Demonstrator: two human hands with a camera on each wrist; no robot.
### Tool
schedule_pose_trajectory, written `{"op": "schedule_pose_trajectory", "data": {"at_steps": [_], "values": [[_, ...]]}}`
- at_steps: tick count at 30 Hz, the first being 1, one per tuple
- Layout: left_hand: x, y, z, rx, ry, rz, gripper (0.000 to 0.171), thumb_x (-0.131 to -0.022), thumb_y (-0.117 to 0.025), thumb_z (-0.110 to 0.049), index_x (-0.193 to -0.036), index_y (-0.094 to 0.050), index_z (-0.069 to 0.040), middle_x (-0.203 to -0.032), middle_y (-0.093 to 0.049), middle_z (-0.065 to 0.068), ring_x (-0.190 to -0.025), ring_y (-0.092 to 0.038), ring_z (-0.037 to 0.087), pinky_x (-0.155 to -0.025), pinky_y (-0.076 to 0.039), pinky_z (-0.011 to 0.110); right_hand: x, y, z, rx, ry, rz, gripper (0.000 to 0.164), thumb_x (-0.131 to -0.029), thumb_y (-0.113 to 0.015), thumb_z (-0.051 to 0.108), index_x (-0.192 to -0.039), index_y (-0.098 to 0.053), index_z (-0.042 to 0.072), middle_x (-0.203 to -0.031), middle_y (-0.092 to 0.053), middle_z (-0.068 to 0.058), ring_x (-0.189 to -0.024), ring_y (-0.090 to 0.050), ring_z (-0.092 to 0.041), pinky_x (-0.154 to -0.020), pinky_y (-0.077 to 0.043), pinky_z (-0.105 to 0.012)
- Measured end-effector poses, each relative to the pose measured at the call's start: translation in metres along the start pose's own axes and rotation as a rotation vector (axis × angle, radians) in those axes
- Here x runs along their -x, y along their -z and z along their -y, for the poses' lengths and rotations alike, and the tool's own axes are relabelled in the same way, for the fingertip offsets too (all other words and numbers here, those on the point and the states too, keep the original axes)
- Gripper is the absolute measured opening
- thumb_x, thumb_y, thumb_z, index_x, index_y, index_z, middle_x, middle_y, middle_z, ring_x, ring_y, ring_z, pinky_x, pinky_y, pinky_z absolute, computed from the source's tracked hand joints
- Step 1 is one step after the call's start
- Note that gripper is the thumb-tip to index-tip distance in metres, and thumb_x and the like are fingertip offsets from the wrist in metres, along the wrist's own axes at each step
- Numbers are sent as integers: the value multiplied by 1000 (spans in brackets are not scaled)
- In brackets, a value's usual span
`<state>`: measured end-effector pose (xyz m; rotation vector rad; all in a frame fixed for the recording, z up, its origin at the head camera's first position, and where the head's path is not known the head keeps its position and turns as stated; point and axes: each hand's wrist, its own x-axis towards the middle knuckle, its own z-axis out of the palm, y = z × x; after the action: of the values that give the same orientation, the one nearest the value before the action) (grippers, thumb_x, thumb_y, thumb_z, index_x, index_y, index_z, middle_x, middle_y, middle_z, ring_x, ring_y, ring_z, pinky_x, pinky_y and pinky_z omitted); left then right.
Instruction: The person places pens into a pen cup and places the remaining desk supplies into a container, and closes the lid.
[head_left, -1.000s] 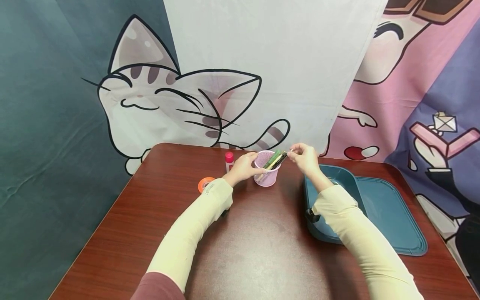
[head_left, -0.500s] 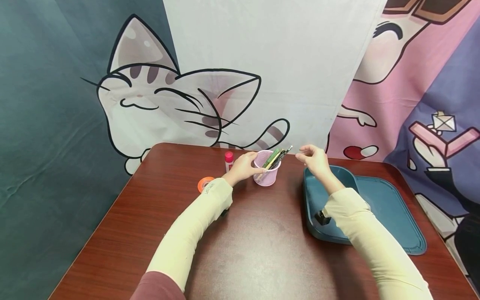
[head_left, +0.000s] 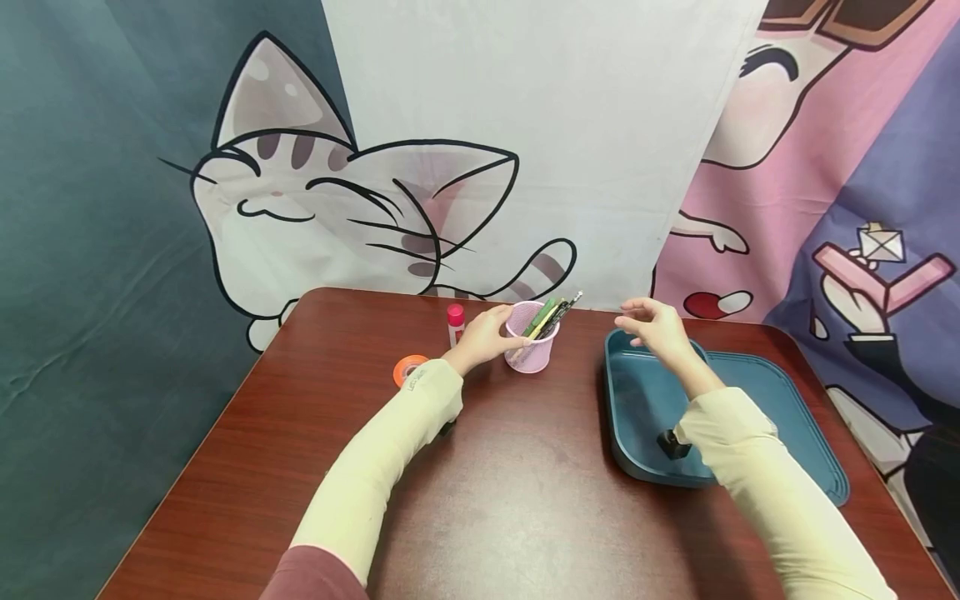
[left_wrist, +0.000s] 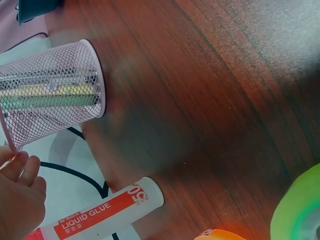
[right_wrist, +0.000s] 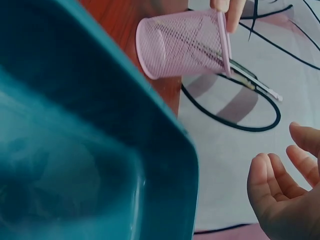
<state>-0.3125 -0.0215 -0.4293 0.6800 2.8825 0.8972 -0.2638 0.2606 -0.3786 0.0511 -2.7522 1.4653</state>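
A pink mesh pen cup (head_left: 532, 348) stands near the table's far edge with several pens (head_left: 551, 314) leaning out of it. My left hand (head_left: 483, 335) grips the cup's left rim. The left wrist view shows the pink mesh pen cup (left_wrist: 50, 95) close up and my left hand's fingers (left_wrist: 17, 192) at its rim. My right hand (head_left: 654, 327) hovers empty over the far end of the teal tray (head_left: 637, 450), fingers loosely curled. In the right wrist view the pink mesh pen cup (right_wrist: 182, 44) sits beyond the teal tray's rim (right_wrist: 165, 150).
A glue stick (head_left: 455, 322) with a red cap stands left of the cup, labelled LIQUID GLUE (left_wrist: 95, 212). An orange tape roll (head_left: 408, 368) lies by my left wrist. A small black object (head_left: 672, 444) sits in the tray; a flat teal lid (head_left: 787, 433) lies beside it.
My right hand let go of the pens at the cup and moved right, over the tray. The left hand stayed on the cup.
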Motion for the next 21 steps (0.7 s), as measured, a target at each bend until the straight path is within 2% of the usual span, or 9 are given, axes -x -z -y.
{"op": "schedule_pose_trajectory", "data": {"at_steps": [3,7,10,12,17,21], "values": [[2,-1,0,12,-12,-6,70,-76,-64,-44,-134,-39,-13,-136,-41,3,-124,-39,19,-102,-32,35,4,6,-6,-23,0,9,43,-84,-59,25,-118,-49,0,-108,-55,-20,-70,-55,6,-63,-53,-29],[5,-4,0,-14,-11,-9,75,-78,-60,-46,-137,-32,-11,-140,-34,6,-127,-35,20,-103,-31,36,8,14,-16,-38,7,14,44,-83,-60,27,-117,-49,1,-94,-58,0,-70,-56,4,-60,-52,-26],[9,-5,-1,-23,-5,-10,81,-78,-59,-48,-139,-25,-8,-143,-27,11,-130,-30,22,-104,-29,38,12,20,-23,-48,15,31,44,-83,-61,25,-117,-48,-1,-86,-55,11,-71,-57,3,-61,-53,-29],[13,-5,0,-19,-19,-16,82,-78,-60,-47,-140,-23,-7,-144,-26,13,-131,-29,23,-104,-29,39,16,25,-29,-41,12,48,46,-83,-60,25,-118,-46,-1,-88,-54,9,-70,-57,4,-62,-53,-32],[26,-2,4,-8,-86,-35,80,-78,-63,-41,-139,-26,-5,-141,-31,13,-129,-31,24,-105,-28,38,25,39,-41,-12,-38,97,52,-84,-58,28,-123,-41,-1,-103,-51,-10,-70,-56,5,-64,-53,-30],[37,4,10,-13,-96,-21,78,-78,-63,-39,-138,-26,-5,-140,-35,11,-128,-34,23,-104,-29,38,31,48,-51,3,-65,123,55,-85,-58,28,-127,-38,-2,-104,-51,-12,-71,-56,5,-63,-52,-27]]}}
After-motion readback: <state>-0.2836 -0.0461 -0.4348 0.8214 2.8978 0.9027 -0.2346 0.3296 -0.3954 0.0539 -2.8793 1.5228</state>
